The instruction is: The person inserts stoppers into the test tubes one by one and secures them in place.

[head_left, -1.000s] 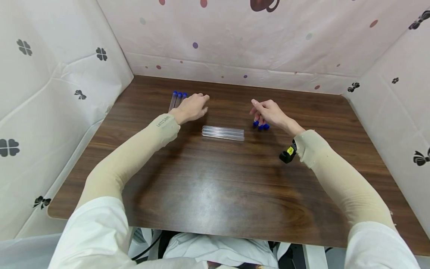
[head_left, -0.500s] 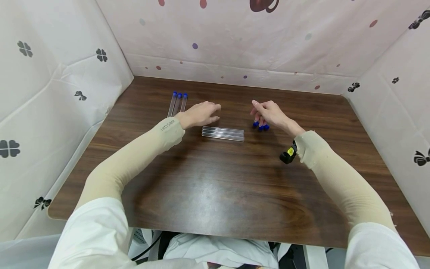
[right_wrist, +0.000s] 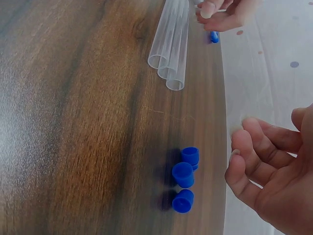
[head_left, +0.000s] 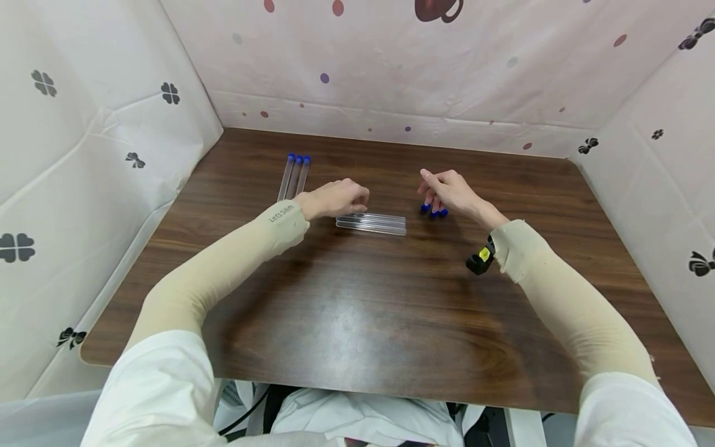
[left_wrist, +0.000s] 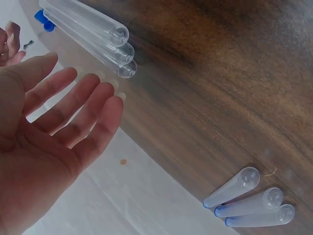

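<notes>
Three clear uncapped test tubes [head_left: 375, 223] lie side by side mid-table; the right wrist view shows their open mouths. My left hand [head_left: 337, 197] hovers at their left end, over the far edge, fingers loosely bent and holding nothing. In the left wrist view, its fingertips stay just short of the tubes' rounded ends. To the right, three loose blue caps [right_wrist: 183, 175] sit in a small cluster on the wood. My right hand [head_left: 451, 189] hangs beside and above them, fingers loosely curved, with nothing in its grasp.
Three test tubes with blue caps [head_left: 293, 177] lie at the back left of the brown wooden table [head_left: 346, 323]. White patterned sheeting [head_left: 368, 62] closes off the back and both sides. A black device [head_left: 479, 261] is strapped at my right wrist.
My left hand has come from beside the capped tubes rightward and nearer to me, reaching the uncapped tubes' left end. The right hand, caps and tubes stay put.
</notes>
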The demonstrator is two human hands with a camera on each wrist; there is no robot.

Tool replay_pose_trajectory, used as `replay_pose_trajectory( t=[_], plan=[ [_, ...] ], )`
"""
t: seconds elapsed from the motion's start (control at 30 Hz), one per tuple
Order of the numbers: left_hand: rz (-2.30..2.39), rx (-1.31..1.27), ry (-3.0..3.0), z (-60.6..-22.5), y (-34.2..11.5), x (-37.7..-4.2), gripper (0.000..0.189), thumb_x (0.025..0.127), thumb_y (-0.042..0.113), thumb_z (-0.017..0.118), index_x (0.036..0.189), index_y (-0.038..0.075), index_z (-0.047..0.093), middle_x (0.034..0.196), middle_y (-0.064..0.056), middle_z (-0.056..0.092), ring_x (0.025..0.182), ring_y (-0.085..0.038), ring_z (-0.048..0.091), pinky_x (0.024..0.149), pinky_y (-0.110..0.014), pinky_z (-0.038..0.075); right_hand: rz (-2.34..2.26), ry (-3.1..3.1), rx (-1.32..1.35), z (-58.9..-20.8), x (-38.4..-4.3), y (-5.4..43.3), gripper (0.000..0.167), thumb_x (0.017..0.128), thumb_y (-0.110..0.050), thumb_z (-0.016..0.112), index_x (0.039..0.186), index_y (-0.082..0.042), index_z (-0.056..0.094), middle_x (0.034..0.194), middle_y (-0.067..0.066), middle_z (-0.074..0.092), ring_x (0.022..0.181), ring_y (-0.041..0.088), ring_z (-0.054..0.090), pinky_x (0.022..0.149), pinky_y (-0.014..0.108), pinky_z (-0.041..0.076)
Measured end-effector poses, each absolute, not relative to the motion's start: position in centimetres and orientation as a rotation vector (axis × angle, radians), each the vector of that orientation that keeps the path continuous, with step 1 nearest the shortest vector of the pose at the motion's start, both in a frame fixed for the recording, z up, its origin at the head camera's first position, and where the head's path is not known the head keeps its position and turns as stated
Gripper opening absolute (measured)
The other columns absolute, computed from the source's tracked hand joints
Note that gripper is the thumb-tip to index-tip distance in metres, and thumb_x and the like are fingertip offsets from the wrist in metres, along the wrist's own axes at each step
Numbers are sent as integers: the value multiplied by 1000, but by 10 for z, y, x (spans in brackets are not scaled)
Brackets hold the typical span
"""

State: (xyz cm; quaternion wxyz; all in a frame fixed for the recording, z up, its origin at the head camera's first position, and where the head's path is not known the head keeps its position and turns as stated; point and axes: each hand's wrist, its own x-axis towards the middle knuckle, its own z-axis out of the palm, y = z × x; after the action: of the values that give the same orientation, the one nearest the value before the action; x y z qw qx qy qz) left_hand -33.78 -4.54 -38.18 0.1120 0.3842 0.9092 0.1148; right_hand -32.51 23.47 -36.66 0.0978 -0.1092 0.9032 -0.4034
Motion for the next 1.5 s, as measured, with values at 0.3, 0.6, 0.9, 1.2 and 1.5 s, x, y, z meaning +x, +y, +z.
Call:
replay_pose_trajectory(
  t=[0.3,0.6,0.9,1.2,1.5],
  plan=[
    [325,1184,2641,-387,-42,-337,9,95,19,61,96,11,66,87,-1,66,74,-14,56,65,-28,45,-1196,2683,-373,-371,-326,237,65,102,-49,36,102,8,67,75,19,64,62,33,62,60,43,55],
    [299,1172,2630,-389,-41,-338,5,94,16,63,95,12,65,83,0,63,73,-14,55,64,-27,44,-1179,2701,-403,-372,-325,238,64,103,-48,34,102,7,68,79,24,65,64,36,63,62,46,55],
    [270,1171,2652,-391,-40,-339,4,93,13,64,90,11,63,83,0,62,74,-15,55,64,-28,43,-1188,2690,-383,-372,-326,239,62,103,-45,35,103,8,67,75,20,65,61,32,63,60,42,55],
    [228,1175,2692,-393,-39,-342,3,92,13,65,92,10,64,91,-4,65,82,-18,57,71,-34,47,-1187,2657,-352,-348,-309,229,50,105,-31,36,99,8,67,66,10,62,70,45,62,53,30,52],
    [183,1206,2727,-397,-36,-343,8,92,12,65,99,9,67,99,-7,64,91,-22,58,77,-39,50,-1188,2639,-374,-338,-299,226,50,105,-30,35,100,9,66,80,29,63,72,47,61,53,27,51]
  ],
)
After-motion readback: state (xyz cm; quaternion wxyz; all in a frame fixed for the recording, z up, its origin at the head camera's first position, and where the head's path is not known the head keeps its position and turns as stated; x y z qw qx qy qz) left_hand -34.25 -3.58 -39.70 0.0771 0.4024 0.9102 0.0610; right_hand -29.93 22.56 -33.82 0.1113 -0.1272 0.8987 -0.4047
